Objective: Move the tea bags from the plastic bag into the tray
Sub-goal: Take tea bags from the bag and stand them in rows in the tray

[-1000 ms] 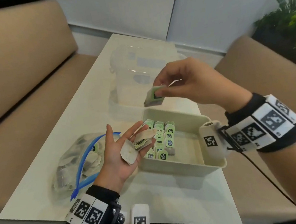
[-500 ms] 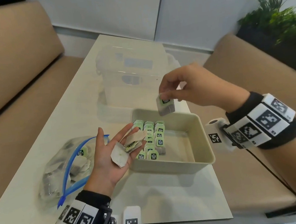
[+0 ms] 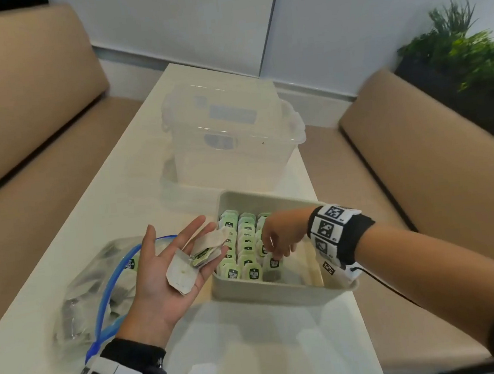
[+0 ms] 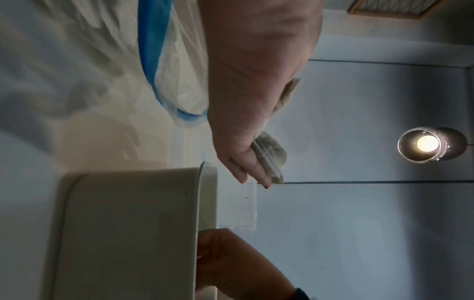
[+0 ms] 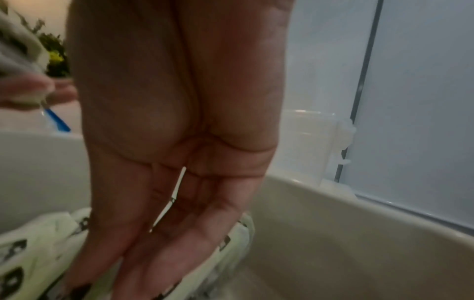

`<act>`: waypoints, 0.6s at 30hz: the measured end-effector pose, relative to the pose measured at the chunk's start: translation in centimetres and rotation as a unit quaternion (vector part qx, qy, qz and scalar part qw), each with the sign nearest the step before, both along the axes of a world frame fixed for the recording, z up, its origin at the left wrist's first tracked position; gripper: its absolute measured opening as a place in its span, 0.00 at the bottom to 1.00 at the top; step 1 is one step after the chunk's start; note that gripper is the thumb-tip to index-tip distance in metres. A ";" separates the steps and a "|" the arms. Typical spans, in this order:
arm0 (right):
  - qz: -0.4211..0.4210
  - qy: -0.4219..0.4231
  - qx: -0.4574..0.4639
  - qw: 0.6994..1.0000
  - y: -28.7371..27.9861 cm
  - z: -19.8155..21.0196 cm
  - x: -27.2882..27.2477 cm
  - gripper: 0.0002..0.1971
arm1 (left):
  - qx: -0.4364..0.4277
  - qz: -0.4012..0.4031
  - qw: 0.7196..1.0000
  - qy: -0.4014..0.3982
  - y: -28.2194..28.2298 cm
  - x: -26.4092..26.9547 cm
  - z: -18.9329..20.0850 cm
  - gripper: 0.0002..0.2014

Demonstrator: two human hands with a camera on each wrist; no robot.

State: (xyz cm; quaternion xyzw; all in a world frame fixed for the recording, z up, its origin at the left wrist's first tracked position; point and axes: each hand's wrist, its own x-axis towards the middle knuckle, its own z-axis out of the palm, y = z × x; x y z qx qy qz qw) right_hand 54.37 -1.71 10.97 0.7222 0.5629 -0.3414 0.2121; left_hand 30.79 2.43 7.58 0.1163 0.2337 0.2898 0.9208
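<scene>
Right hand [image 3: 278,235] fingers [image 3: 272,249] clamped on one green-tagged paper tea bag [image 3: 273,263] in the beige rectangular plastic tray [image 3: 269,291].
Left hand [image 3: 169,271], fingers apart, carries several loose bags [image 3: 198,257]; three upright rows [image 3: 243,248] fill the tray; clear blue-zip plastic bag [image 3: 83,295] lies on the white desk [image 3: 257,353].

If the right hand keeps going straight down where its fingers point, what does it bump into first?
Probably the tea bags standing in rows in the tray. The right hand points down into the tray, fingertips already at the nearest row, though actual touch is hard to judge.
</scene>
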 end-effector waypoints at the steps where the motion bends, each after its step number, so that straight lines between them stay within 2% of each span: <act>1: 0.005 -0.014 -0.006 1.000 0.4 -0.4 0.0 0.09 | -0.001 0.000 1.000 0.001 0.0 -0.1 0.0 0.35; 10: 0.034 -0.091 0.012 0.995 2.4 -1.9 -0.1 0.09 | -0.006 0.004 1.000 -0.020 0.6 -0.4 -0.2 0.34; 13: 0.048 -0.128 0.029 0.990 2.2 -1.1 -0.7 0.13 | -0.008 0.000 1.000 -0.021 0.6 -0.3 0.0 0.34; 14: 0.049 -0.135 0.055 0.988 2.2 -0.3 -1.0 0.13 | -0.010 0.000 1.000 -0.020 0.6 -0.2 0.1 0.34; 16: 0.049 -0.108 0.177 0.977 2.0 2.0 -1.8 0.08 | -0.013 0.007 1.000 -0.014 0.5 0.0 0.2 0.33; 18: 0.071 -0.014 0.331 0.941 1.6 4.7 -3.3 0.02 | -0.018 0.021 1.000 -0.006 0.4 0.3 0.2 0.33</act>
